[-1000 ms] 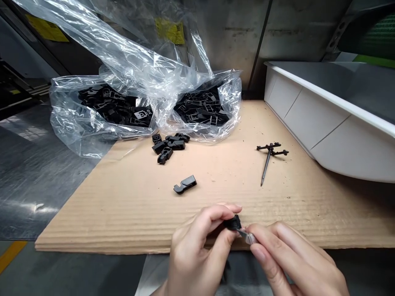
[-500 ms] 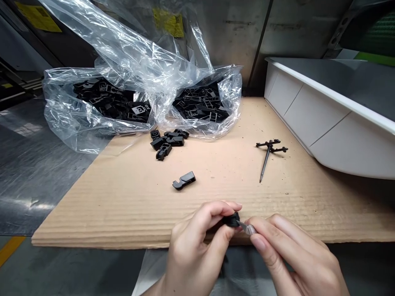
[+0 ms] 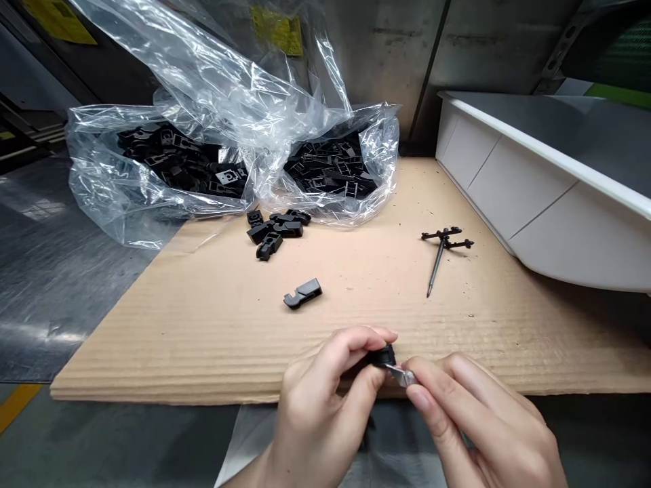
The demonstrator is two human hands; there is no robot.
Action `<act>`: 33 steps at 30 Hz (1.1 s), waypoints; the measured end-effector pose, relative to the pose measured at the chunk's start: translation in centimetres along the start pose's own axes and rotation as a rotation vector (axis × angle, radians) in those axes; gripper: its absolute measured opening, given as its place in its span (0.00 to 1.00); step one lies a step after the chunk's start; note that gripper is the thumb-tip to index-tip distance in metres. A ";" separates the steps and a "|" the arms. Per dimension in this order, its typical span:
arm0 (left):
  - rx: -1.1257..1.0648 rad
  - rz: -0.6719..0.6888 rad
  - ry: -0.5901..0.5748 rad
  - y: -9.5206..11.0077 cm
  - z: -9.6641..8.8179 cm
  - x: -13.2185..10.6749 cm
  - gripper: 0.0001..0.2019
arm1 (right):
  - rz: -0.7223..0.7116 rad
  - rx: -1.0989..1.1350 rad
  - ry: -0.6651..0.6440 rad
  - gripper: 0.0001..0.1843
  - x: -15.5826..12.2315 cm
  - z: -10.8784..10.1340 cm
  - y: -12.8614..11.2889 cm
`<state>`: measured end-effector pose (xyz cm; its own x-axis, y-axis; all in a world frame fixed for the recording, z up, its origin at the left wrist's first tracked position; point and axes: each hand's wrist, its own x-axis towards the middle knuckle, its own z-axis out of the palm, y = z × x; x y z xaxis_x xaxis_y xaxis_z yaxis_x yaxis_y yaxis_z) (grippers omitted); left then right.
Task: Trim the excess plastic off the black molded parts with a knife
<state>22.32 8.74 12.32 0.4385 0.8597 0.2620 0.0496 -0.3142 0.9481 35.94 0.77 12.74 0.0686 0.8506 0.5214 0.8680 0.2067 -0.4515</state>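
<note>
Left hand (image 3: 325, 400) is clamped on a black moulded plastic part (image 3: 384, 356) over the front edge of the cardboard sheet (image 3: 152, 359), apparently to steady it. Right hand (image 3: 478, 413) pinches a small metal blade (image 3: 401, 376), held touching the part, seemingly for controlled work on it.

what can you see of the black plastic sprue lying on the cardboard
The black plastic sprue is a thin, tapered moulded piece shaped like a T. Its straight spike runs down to a narrow tip pointing towards the person, and a short crossbar with small knobbly branches sits at its far end. It has a matt look and appears intact. It seems to lie flat on the corrugated cardboard, touching nothing else, to the right of the loose black plastic parts and left of the white tub.
</note>
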 end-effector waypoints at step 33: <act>0.069 -0.029 0.157 0.7 0.7 0.4 0.06 | 0.055 0.039 -0.060 0.08 0.6 -0.4 -0.3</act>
<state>23.16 8.64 12.94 0.2911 0.9194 0.2646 0.1237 -0.3104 0.9425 35.93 1.00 13.51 0.0850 0.8883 0.4514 0.8439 0.1767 -0.5066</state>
